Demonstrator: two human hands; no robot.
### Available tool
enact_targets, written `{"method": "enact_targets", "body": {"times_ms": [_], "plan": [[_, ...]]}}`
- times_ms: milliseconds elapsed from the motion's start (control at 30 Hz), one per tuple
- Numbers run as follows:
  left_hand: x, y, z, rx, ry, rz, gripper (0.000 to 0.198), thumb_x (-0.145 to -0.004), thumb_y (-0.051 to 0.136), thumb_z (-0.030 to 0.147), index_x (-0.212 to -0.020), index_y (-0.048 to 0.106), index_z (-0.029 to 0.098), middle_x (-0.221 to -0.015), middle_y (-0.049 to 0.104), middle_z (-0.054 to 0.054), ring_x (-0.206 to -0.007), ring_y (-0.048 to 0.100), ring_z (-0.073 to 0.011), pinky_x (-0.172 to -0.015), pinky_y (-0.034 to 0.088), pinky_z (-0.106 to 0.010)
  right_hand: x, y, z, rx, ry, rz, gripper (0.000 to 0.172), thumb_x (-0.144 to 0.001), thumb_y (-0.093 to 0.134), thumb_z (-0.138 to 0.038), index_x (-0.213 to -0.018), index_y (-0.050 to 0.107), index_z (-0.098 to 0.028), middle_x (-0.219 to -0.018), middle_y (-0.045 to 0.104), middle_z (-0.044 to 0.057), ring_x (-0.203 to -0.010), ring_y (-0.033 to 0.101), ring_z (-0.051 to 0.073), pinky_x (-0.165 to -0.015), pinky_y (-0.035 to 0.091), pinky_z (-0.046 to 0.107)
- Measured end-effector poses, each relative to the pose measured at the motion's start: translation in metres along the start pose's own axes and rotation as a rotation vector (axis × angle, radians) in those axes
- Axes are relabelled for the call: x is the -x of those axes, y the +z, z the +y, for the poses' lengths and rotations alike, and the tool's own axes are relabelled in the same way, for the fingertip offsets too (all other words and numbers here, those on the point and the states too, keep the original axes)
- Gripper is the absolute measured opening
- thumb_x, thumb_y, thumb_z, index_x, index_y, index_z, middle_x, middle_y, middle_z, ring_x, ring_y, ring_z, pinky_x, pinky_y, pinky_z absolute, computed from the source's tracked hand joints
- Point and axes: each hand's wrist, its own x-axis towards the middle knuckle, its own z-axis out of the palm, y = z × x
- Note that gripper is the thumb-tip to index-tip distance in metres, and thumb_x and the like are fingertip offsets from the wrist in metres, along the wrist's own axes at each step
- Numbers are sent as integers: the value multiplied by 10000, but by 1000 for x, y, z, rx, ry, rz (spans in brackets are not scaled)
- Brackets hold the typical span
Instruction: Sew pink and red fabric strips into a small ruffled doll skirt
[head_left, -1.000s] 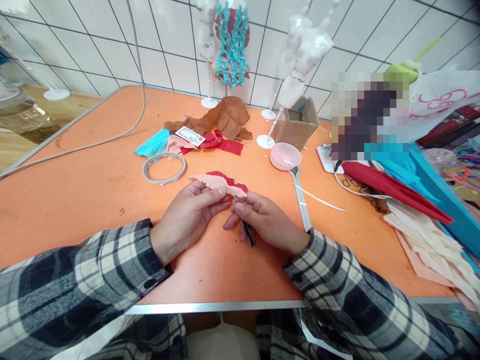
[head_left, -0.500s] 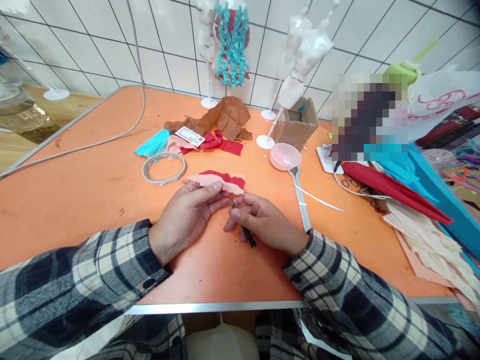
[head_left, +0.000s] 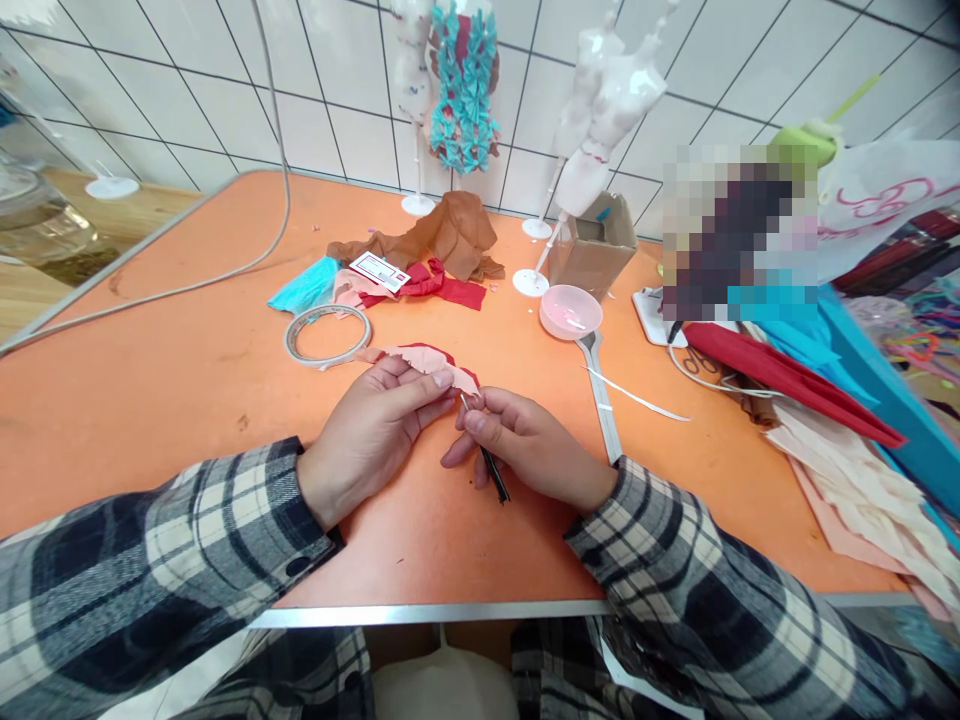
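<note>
Between the forearms, bare table (head_left: pixel 435 545) runs from the hands to the near edge, with only the black tool (head_left: pixel 493 472) jutting in; left of the left hand (head_left: pixel 367 430), a broad open stretch reaches the cable (head_left: pixel 287 190); ahead, a short gap parts the cloth (head_left: pixel 424 361) from the rags (head_left: pixel 454 240), the roll (head_left: pixel 330 361) crowding its left end, the bowl (head_left: pixel 570 315) its right; beside the right hand (head_left: pixel 536 440), the bar (head_left: pixel 604 405) and strip (head_left: pixel 637 395) lie low, then open table reaches the fabrics (head_left: pixel 862 470); behind, box (head_left: pixel 600 258) and mannequins (head_left: pixel 619 95) obstruct.
</note>
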Motion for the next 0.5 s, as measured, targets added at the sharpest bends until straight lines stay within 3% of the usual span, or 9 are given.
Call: {"method": "enact_targets", "body": {"times_ms": [100, 500], "plan": [[0, 0, 0, 5, -9, 34, 165, -750, 867, 142, -781, 706, 141, -801, 753, -37, -779, 715, -148, -786, 592, -244, -1, 1, 0, -3, -24, -11, 366, -979, 627, -544, -972, 493, -204, -884, 757, 59, -571, 638, 109, -572, 571, 250], [3, 3, -1, -51, 2, -18, 120, -785, 842, 164, -785, 722, 164, -831, 777, -67, -776, 720, -201, -726, 566, -299, -4, 2, 0, -23, -95, 10, 383, -970, 620, -574, -1061, 511, -218, -963, 700, 53, -722, 711, 148, -578, 599, 247]]}}
